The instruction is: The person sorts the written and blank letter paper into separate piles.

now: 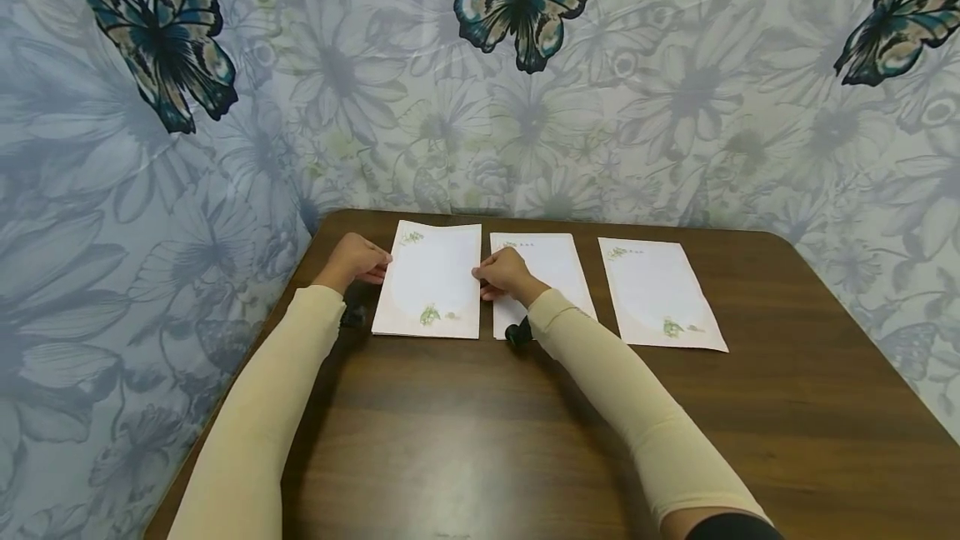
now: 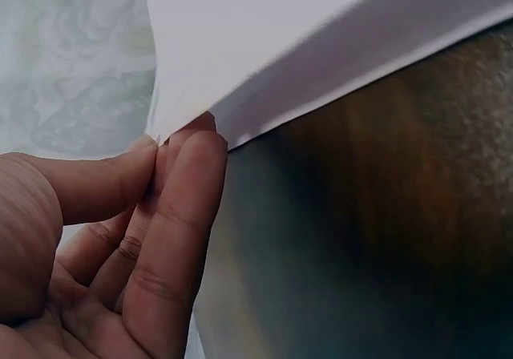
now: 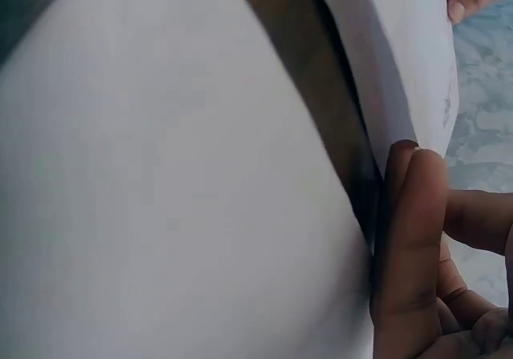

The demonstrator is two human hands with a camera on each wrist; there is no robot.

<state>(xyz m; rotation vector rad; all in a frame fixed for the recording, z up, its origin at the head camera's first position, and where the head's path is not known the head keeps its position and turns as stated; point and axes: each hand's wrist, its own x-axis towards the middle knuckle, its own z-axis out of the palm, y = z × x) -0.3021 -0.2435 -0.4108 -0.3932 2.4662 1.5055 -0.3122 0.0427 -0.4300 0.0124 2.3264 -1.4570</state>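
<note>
A white sheet of paper (image 1: 431,273) with small green printed drawings is at the left of the row, its upper face toward me. My left hand (image 1: 352,261) pinches its left edge between thumb and fingers. At the opposite edge, my right hand (image 1: 510,273) pinches the paper the same way. In the left wrist view, the gripped paper (image 2: 232,30) is raised at the thumb, with another white layer showing beneath it. A middle sheet (image 1: 551,265) lies under my right hand and is partly hidden by it.
A third printed sheet (image 1: 660,290) lies flat to the right of the middle one. All are on a brown wooden table (image 1: 420,423) that meets a wall covering (image 1: 562,132) of flowers and butterflies at its back and left.
</note>
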